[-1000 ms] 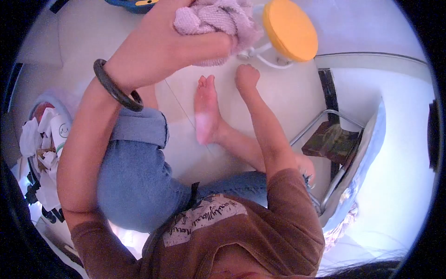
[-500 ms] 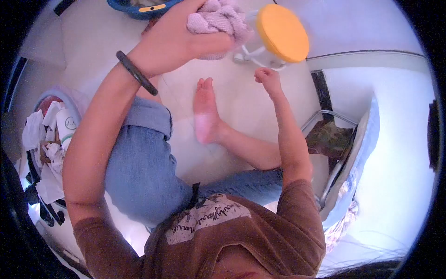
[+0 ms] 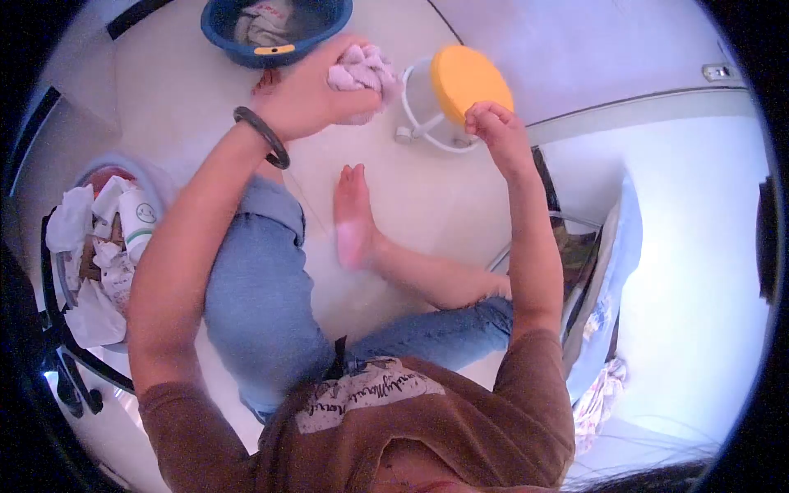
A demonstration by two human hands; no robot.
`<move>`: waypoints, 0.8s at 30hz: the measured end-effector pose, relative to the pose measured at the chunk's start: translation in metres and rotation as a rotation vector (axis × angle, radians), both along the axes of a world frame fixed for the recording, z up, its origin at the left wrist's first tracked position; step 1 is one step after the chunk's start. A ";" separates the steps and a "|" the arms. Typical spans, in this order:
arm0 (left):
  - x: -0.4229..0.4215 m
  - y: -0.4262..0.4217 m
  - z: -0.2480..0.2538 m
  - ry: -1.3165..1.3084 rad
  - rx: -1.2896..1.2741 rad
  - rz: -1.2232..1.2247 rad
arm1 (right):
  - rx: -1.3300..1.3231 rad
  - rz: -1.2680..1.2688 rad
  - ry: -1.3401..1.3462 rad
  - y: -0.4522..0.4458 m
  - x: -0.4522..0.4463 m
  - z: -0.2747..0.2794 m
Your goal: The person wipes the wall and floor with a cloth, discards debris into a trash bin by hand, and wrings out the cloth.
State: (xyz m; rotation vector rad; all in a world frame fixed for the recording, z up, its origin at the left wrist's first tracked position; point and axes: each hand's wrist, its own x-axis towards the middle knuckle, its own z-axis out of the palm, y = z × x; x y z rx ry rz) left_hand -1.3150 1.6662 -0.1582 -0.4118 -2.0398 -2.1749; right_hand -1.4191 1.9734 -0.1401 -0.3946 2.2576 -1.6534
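My left hand (image 3: pixel 316 94), with a black bangle (image 3: pixel 261 135) on its wrist, is closed round a bunched, pale pink-lilac cloth (image 3: pixel 362 72). The cloth looks like a small towel, and part of it bulges out past my fingers. Just beyond that hand stands a blue basin (image 3: pixel 233 52) with a light wet-looking cloth (image 3: pixel 267 23) inside. My right hand (image 3: pixel 495 127) is raised with its fingers curled together, and I see nothing in them. In the view it overlaps the lower edge of a stool's yellow seat (image 3: pixel 468 78); whether they touch I cannot tell.
A bin (image 3: pixel 123 160) full of crumpled paper and a white tube stands to the left. My bare foot (image 3: pixel 353 218) rests on the pale floor (image 3: pixel 427 197). At the right, a metal-framed holder (image 3: pixel 575 246) with a blue-white cover leans by the white wall.
The view has shifted, showing more of the basin. My left hand, still gripping the cloth, appears lower and further left of the stool. My right hand now overlaps the yellow seat.
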 end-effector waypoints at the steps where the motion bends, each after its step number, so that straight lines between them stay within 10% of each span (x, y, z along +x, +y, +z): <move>1: -0.002 -0.001 -0.003 0.009 -0.002 -0.002 | -0.019 0.015 0.002 -0.011 0.005 0.018; 11: 0.008 -0.007 0.005 -0.111 -0.008 0.054 | 0.129 0.200 0.281 -0.099 0.025 0.136; 18: -0.029 0.011 -0.025 0.521 -0.795 0.148 | 0.195 0.569 0.423 -0.220 0.079 0.180; 24: -0.021 0.063 0.024 0.023 -0.667 -0.070 | 0.091 0.961 0.631 -0.335 0.167 0.184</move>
